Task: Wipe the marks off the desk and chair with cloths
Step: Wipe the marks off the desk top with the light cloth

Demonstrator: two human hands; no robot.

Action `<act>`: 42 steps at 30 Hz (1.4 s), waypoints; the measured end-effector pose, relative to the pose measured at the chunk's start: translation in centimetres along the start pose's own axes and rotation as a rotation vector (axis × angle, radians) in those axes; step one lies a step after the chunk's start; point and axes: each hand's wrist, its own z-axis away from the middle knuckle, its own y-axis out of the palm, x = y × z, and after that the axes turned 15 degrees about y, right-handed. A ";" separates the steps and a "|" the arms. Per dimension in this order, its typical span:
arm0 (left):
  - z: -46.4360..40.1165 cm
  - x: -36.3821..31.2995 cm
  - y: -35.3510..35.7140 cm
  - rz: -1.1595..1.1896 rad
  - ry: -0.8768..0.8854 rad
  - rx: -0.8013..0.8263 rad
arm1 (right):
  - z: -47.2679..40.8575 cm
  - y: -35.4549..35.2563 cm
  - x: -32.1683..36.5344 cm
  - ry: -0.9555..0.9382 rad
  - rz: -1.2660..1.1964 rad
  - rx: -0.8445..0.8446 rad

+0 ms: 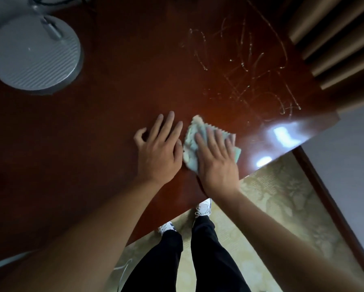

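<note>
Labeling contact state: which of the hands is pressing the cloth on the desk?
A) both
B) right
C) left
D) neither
B: the right hand lies flat on the cloth, while the left hand rests bare on the desk beside it.

Readable text: none anywhere in view.
Marks on worktop [113, 127]: pale scribbles [246, 66] at the far right part of the dark red surface; loops and strokes only, forming no letter or number that can be made out.
Round grey base [34, 52]: ribbed top, no brand or label legible.
Cloth [194, 142]: pale green, no tag or print visible.
Shoes [203, 208]: white with dark accents; any logo is too small and blurred to read.
Floor covering [282, 197]: pale ornamental pattern, no writing.
</note>
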 end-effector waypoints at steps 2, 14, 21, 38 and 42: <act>-2.1 -1.4 0.5 0.037 0.036 0.018 | -0.5 -0.6 -2.3 -0.069 0.005 0.050; -7.0 -6.7 3.9 0.083 0.128 0.136 | -4.7 -2.3 -8.2 0.254 -0.009 -0.085; -6.9 -7.0 4.2 0.057 0.101 0.090 | -10.9 -4.5 -15.0 0.202 0.058 -0.043; -6.6 -7.1 4.6 0.022 0.125 0.068 | -17.3 -5.8 -20.3 0.531 0.040 -0.200; -6.5 -7.3 4.8 0.018 0.128 0.029 | -11.0 -3.5 -14.1 0.301 0.031 -0.165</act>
